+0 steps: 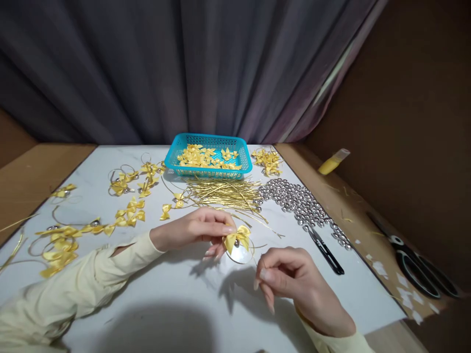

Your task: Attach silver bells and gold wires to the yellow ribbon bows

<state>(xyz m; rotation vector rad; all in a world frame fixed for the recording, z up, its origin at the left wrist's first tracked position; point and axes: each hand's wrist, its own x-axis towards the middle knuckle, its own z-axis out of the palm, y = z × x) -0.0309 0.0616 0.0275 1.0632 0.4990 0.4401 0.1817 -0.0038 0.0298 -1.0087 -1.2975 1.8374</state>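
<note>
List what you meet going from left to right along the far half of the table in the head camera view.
Finished yellow bows on gold loops → blue basket of yellow bows → small pile of bows → silver bells → yellow tube.

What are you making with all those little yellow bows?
A person sits at a white table. The left hand pinches a yellow bow that has a small silver bell on it, and the right hand holds the end of a thin gold cord looped under the bow. Behind them lie a blue basket of bows, a heap of gold cords, a pile of silver bells and small black snips.
</note>
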